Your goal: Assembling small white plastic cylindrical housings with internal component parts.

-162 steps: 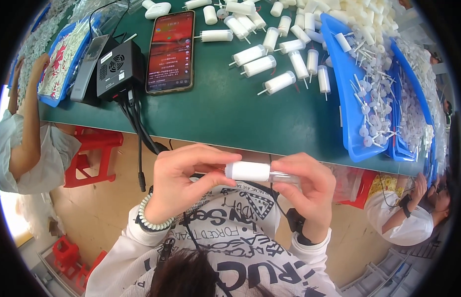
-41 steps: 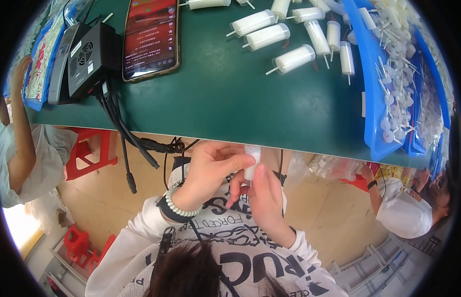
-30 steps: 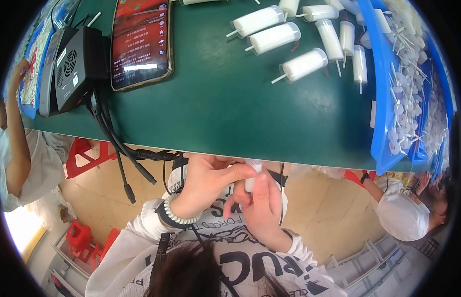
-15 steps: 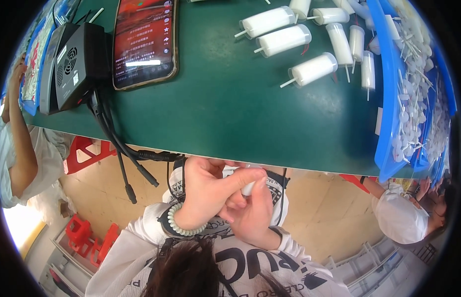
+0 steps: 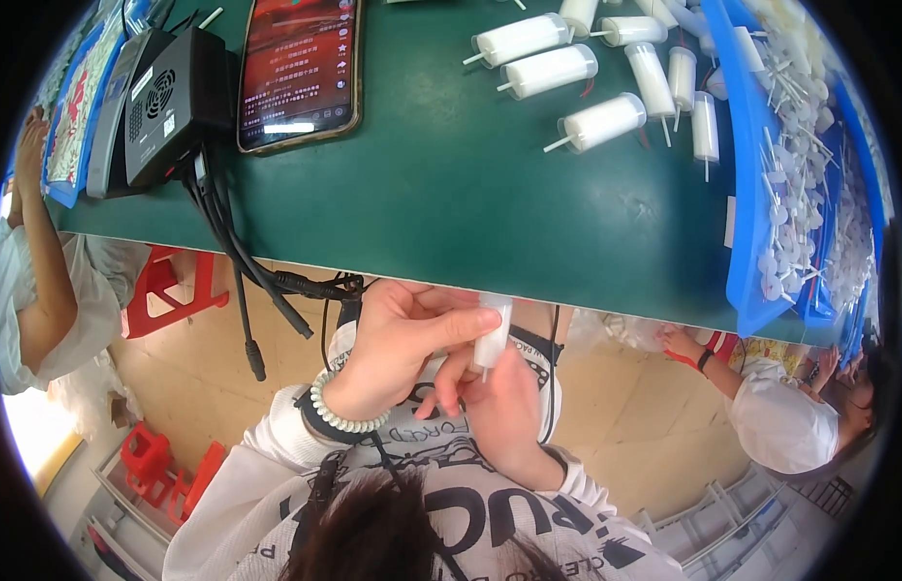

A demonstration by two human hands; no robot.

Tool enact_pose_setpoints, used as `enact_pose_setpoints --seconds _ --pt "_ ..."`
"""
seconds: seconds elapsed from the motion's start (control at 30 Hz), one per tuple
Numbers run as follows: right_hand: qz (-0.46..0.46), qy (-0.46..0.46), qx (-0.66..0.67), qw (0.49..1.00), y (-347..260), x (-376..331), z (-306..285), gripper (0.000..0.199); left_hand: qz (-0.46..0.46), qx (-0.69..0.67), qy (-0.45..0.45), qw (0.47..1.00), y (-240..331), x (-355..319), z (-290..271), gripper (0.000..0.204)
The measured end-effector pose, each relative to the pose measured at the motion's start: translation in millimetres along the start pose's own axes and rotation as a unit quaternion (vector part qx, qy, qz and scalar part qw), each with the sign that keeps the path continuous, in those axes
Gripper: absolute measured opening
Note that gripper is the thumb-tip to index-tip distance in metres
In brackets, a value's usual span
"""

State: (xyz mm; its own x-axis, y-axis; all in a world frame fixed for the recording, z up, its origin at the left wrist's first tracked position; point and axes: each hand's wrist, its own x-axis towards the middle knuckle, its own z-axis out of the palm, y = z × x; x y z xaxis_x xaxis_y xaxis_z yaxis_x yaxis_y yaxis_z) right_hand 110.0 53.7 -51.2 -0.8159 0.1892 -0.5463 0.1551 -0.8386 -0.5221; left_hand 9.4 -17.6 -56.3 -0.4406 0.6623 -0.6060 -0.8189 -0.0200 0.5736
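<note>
My left hand (image 5: 398, 341) and my right hand (image 5: 499, 407) meet just below the edge of the green table (image 5: 490, 203), close to my chest. Together they hold a small white plastic cylinder (image 5: 493, 334) upright; my left thumb and fingers pinch its upper part, and my right fingers press against its lower end, where a thin pin sticks out. A beaded bracelet (image 5: 340, 416) circles my left wrist. On the table lie several more white cylinders with pins (image 5: 591, 121).
A phone (image 5: 298, 68) with a lit screen and a black box (image 5: 175, 97) with hanging cables (image 5: 248, 281) sit at the table's left. Blue trays (image 5: 751, 174) of small white parts line the right. Other people sit at left (image 5: 44, 281) and lower right (image 5: 780, 426). Red stools stand below.
My hands have drawn the white cylinder from a level hold in front of me down under the table edge and turned it upright. The view has shifted closer to the table.
</note>
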Motion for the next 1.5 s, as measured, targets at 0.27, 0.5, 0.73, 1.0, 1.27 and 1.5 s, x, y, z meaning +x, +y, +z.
enact_pose_setpoints --seconds 0.27,0.5,0.73,1.0,1.27,1.5 --pt "-0.098 0.022 -0.038 0.994 14.8 3.3 11.7 0.033 -0.054 -0.008 0.024 0.998 6.4 -0.2 -3.0 0.019" --pt "-0.092 0.038 -0.005 0.995 24.9 9.4 13.7 0.042 -0.133 0.02 0.046 0.99 22.6 2.9 -0.2 0.015" --pt "-0.099 -0.017 -0.013 0.995 16.4 7.7 2.4 0.036 -0.134 0.013 0.023 0.991 16.7 2.1 -3.1 0.013" --pt "-0.04 -0.005 0.047 0.998 13.6 7.2 9.3 0.045 -0.146 -0.016 0.036 0.989 26.0 -2.5 5.5 0.013" --pt "0.04 -0.063 0.218 0.973 -5.3 4.9 10.0 0.042 -0.039 -0.05 0.014 0.998 5.5 -1.3 3.2 0.014" --pt "0.052 -0.071 0.133 0.987 -3.7 8.2 0.4 0.042 -0.127 -0.072 -0.061 0.987 -1.8 -6.5 -5.1 0.02"
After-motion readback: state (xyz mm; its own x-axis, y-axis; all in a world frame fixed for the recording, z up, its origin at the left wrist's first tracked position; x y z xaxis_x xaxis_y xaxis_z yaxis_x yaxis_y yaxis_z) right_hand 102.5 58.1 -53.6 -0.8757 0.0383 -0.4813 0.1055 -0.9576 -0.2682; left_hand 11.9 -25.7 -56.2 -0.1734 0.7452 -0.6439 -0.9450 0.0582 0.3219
